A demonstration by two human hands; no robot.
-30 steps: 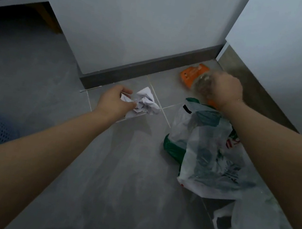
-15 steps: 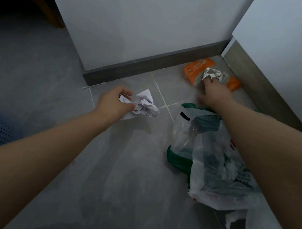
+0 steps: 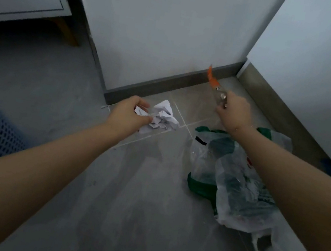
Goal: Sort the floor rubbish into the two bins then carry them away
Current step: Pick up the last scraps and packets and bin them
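Rubbish is in both hands now. The left hand (image 3: 128, 112) has its fingers (image 3: 141, 105) curled partly shut around the near edge of one crumpled white paper ball (image 3: 162, 117), which rests on the floor (image 3: 116, 204) just beyond the fingertips, toward the wall. The right hand (image 3: 234, 112) is pinched shut on one orange wrapper (image 3: 212, 79) (blurred, with a crinkled silvery part at the grip), lifted clear of the floor, its long axis rising up and away from the fingers toward the skirting. One heap of clear and green plastic bags (image 3: 236, 181) lies under the right forearm, nearer that hand. One blue mesh bin (image 3: 2, 139) shows at the left edge, nearer the left hand; a second bin I cannot make out.
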